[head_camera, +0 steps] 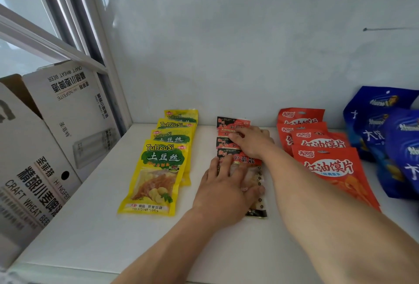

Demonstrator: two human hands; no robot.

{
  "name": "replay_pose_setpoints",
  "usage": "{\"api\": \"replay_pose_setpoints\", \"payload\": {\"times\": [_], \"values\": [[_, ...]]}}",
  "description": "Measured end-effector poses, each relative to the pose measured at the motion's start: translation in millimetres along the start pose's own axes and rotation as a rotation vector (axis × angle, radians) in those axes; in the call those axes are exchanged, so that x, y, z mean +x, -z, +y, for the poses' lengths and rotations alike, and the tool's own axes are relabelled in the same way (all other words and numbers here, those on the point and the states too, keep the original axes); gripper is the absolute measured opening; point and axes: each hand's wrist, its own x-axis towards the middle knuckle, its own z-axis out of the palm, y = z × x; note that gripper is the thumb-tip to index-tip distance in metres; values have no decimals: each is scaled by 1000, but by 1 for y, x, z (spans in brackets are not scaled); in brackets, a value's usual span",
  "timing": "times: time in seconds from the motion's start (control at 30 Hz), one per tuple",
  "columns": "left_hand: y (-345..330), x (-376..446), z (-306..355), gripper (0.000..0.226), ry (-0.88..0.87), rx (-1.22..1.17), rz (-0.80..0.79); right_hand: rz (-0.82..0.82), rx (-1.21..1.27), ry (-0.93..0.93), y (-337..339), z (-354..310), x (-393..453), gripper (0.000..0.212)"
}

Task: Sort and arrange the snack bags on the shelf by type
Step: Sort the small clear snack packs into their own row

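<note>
**Tech A:** Snack bags under the hands: state finger condition first.

**Tech B:** Left hand (223, 187) lies flat, fingers (226, 162) straight and spread, pressing the nearest black-and-red bag (257, 184) onto the shelf (95, 227). Nothing is gripped. Right hand (252, 141) reaches farther back, palm down, fingers only slightly bent, resting on the next bags of the same black-and-red row (231, 125). No pinch is visible.

**Tech A:** Label text on that row?

**Tech B:** "小面筋" reads on the red band of the nearest bag; the smaller print is not legible. The row holds about four overlapping bags, long axis running front to back, header edges toward the rear wall.

**Tech A:** Adjacent rows?

**Tech B:** To the left, well apart, yellow bags (156, 177) marked "TuDouSi" and "土豆丝", with "TIANQINFOODS" along the bottom seam. Four bags, shingled, same front-to-back axis, tilted slightly left at the near end. To the right, just beside the right forearm, orange-red bags (326, 166) marked "红油馍片", four overlapping, headers rearward. At the far right, blue bags (381, 125) stand or lean together; the print is only partly readable.

**Tech A:** Remaining items?

**Tech B:** White cartons (56, 125) at the shelf's left end, printed "CRAFT WHEAT BEER".
</note>
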Motion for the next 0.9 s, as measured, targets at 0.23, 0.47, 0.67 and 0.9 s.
{"api": "replay_pose_setpoints", "payload": {"times": [0.23, 0.47, 0.67, 0.9], "values": [[2, 0, 1, 69, 16, -19, -4, 6, 60, 6, 6, -3, -8, 68], [3, 3, 1, 72, 45, -32, -19, 12, 124, 78, 23, -6, -27, 54], [5, 2, 1, 74, 45, -10, 2, 67, 266, 116, 46, 0, -73, 46], [20, 6, 7, 73, 37, 22, -49, 288, 303, 90, 73, 29, -135, 48]]}}
